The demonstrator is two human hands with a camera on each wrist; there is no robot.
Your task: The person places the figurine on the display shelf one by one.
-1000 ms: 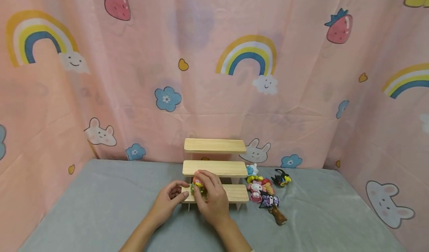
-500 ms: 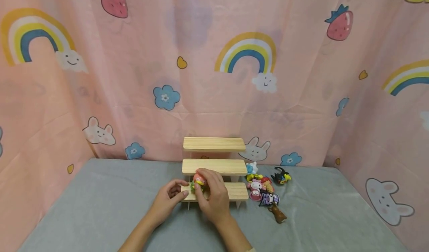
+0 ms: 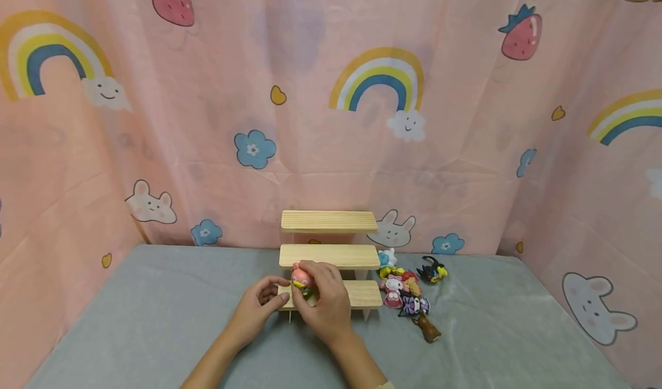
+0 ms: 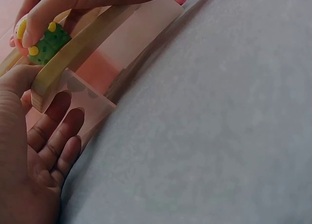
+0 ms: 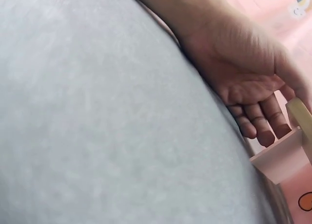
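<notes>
A small toy figurine (image 3: 301, 277) with a pink head, yellow beak and green body stands on the left part of the lowest wooden board of a three-step display stand (image 3: 364, 294). My right hand (image 3: 326, 305) pinches it between thumb and fingers from the right. In the left wrist view the figurine's green body (image 4: 48, 45) with yellow spots touches the board top. My left hand (image 3: 258, 305) grips the board's left end, thumb on the upper side; its other fingers (image 4: 63, 121) lie loosely curled beside a clear support panel (image 4: 90, 87). The right wrist view shows this left hand (image 5: 248, 73) too.
Right of the stand lies a cluster of several figurines, including a pink-and-white one (image 3: 393, 291), a purple-and-black one (image 3: 414, 305) and a brown one (image 3: 427, 327). A black-and-yellow figurine (image 3: 432, 270) lies apart. Grey cloth (image 3: 491, 320) covers the table; a pink printed curtain (image 3: 331, 165) hangs behind.
The figurine has shifted slightly left on the lowest board, the right hand moving with it, and more of its pink head now shows. The left hand stays at the board's end.
</notes>
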